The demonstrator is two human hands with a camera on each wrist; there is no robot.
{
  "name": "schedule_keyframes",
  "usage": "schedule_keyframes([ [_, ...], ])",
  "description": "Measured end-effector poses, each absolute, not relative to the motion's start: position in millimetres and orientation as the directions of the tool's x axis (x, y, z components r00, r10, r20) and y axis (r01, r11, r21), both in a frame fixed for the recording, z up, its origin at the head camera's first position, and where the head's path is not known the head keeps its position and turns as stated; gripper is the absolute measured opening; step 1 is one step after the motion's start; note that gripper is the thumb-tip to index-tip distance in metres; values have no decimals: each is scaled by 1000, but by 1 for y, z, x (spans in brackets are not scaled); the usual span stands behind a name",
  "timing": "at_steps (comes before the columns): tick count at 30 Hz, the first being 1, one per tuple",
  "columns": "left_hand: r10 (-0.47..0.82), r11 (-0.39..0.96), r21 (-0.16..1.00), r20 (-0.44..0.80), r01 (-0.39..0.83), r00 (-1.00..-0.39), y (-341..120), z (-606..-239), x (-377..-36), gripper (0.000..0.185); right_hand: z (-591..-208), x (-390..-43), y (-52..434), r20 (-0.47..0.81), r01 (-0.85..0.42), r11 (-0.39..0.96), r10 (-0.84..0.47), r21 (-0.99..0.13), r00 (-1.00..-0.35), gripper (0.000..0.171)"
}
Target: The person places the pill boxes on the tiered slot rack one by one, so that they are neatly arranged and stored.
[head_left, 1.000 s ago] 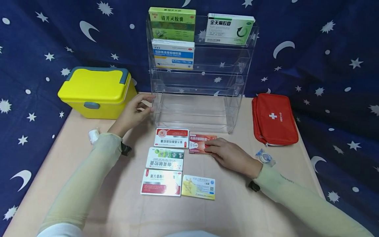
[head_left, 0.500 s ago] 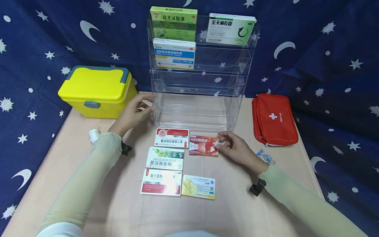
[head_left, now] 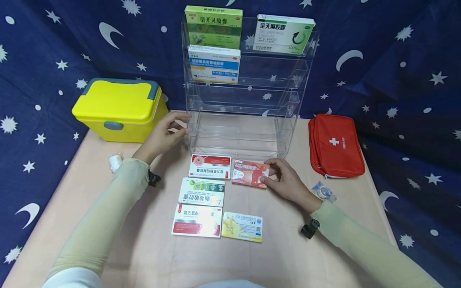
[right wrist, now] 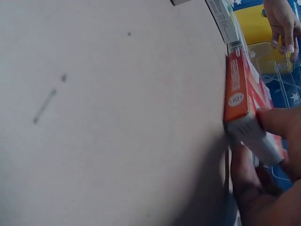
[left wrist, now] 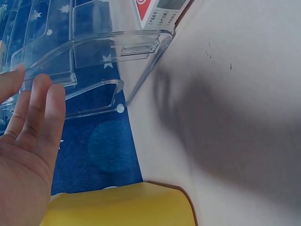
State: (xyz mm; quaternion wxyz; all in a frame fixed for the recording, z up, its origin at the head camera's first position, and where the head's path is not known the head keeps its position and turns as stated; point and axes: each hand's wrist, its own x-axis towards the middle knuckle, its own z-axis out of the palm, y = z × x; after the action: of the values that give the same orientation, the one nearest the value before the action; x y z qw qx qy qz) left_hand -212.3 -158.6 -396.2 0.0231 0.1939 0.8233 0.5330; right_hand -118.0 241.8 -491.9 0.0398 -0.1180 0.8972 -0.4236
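A red-orange medicine box (head_left: 250, 173) lies in front of the clear acrylic shelf rack (head_left: 248, 100). My right hand (head_left: 284, 181) pinches the box's right end, thumb on one side and fingers on the other; the right wrist view shows that end of the box (right wrist: 244, 117) tilted up off the table. My left hand (head_left: 165, 134) rests with straight fingers against the rack's lower left edge (left wrist: 94, 66), holding nothing. Several other medicine boxes (head_left: 201, 192) lie flat on the table to the left of the red-orange one.
The rack's upper tiers hold a green box (head_left: 214, 27), a white-green box (head_left: 284, 34) and a blue-white box (head_left: 214, 64). A yellow lidded case (head_left: 119, 110) stands back left, a red first-aid pouch (head_left: 335, 144) right. A tape roll (head_left: 115, 163) and a wrapped item (head_left: 323, 191) lie near my arms.
My right hand slid from on top of the red-orange box to its right end and pinched it, lifting that end slightly. The left hand stayed at the rack.
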Motion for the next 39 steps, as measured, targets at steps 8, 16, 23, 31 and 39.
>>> schedule_keyframes([
  [8,337,375,880,164,291,-927,-159,-399,-213,47,-480,-110,235,-7,-111,406,-279,-907,-960,55],
  [16,331,381,882,152,279,-931,-159,-398,-213,46,-460,-109,232,81,-161,226,-327,-961,-942,49],
  [23,331,372,882,165,289,-929,-160,-398,-213,46,-428,-128,232,362,-427,158,-323,-890,-875,50],
  [31,328,375,880,167,290,-930,-159,-400,-214,46,-353,-173,232,577,-623,175,-251,-762,-777,45],
  [39,342,354,881,190,314,-920,-159,-401,-214,45,-292,-228,251,699,-773,345,-336,-533,-632,43],
])
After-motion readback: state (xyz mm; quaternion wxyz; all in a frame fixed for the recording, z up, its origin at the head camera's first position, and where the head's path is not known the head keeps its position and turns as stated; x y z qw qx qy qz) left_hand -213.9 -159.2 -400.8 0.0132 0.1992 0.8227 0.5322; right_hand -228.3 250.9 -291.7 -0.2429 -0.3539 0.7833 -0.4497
